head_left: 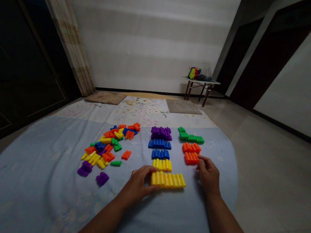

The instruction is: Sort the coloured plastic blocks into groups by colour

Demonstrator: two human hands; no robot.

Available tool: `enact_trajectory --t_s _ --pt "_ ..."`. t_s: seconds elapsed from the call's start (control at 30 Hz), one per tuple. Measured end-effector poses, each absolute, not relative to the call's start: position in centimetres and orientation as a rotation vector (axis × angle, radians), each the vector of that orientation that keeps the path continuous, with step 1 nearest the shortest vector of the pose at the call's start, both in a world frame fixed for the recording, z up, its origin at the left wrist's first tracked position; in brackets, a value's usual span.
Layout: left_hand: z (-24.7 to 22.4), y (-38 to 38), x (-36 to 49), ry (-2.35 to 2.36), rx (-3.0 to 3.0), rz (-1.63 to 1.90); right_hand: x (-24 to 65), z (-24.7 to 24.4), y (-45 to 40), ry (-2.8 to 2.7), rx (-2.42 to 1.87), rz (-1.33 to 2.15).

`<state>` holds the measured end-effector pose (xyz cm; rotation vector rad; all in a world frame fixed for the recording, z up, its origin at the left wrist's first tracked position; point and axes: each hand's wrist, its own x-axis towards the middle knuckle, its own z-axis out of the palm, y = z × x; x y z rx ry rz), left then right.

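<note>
My left hand (139, 182) pinches the left end of a long row of joined yellow plastic blocks (168, 180), thumb in front and fingers behind. Just beyond it lies a shorter yellow row (162, 165). My right hand (207, 173) has its fingertips closed at the right end of the nearer orange block row (191, 158). A second orange row (191, 147) sits right behind that one. Farther back on the right are joined green blocks (191, 138). Two blue rows (160, 144) and stacked purple blocks (161, 133) line up beyond the yellow ones.
A mixed pile of loose blocks (107, 146) spreads over the left of the cloth-covered table (59, 195). Two purple pieces (102, 179) lie near its front. Two mats (184, 107) rest at the far edge. A small side table (201, 80) with bags stands by the wall.
</note>
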<state>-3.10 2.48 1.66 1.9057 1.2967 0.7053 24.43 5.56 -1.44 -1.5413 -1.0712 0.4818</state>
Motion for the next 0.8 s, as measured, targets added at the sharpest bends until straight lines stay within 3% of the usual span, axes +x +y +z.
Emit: enact_trajectory --t_s 0.8 --pt "0.9 2.7 -3.4 1.245 1.936 0.751 22.0 -0.6 3.7 -1.795 -1.393 0.672"
